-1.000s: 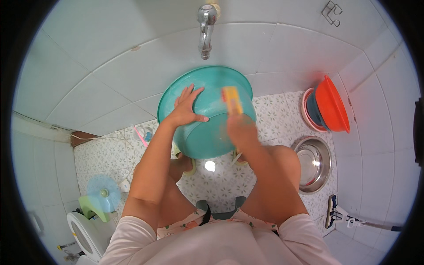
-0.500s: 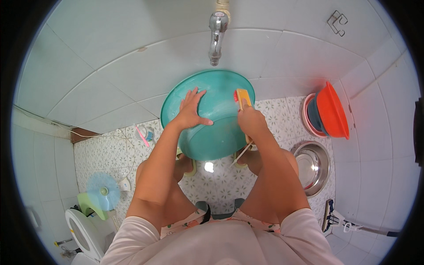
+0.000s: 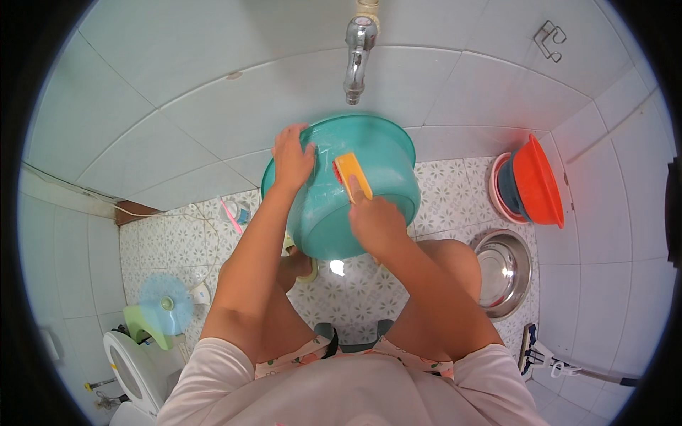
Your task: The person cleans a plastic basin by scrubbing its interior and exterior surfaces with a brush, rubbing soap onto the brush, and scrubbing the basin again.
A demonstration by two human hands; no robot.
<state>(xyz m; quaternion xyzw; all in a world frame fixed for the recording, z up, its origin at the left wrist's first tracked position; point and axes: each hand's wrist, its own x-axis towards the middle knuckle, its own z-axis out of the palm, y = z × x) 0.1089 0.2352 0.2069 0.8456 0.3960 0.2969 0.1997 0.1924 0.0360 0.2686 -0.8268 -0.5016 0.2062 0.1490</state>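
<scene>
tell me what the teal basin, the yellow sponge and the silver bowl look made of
Basin: likely plastic, with smooth uniform teal walls and a soft sheen.
Sponge: seemingly foam, a matte yellow block with an orange edge.
Bowl: apparently stainless steel, with a mirror-like grey shine.

One teal basin (image 3: 341, 206), one yellow sponge (image 3: 353, 175), one tap (image 3: 355, 53), one steel bowl (image 3: 501, 273), two hands (image 3: 293, 157).

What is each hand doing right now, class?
Left hand: open, flat on the teal basin near its rim.
Right hand: closed on the yellow sponge, pressed inside the basin.
</scene>
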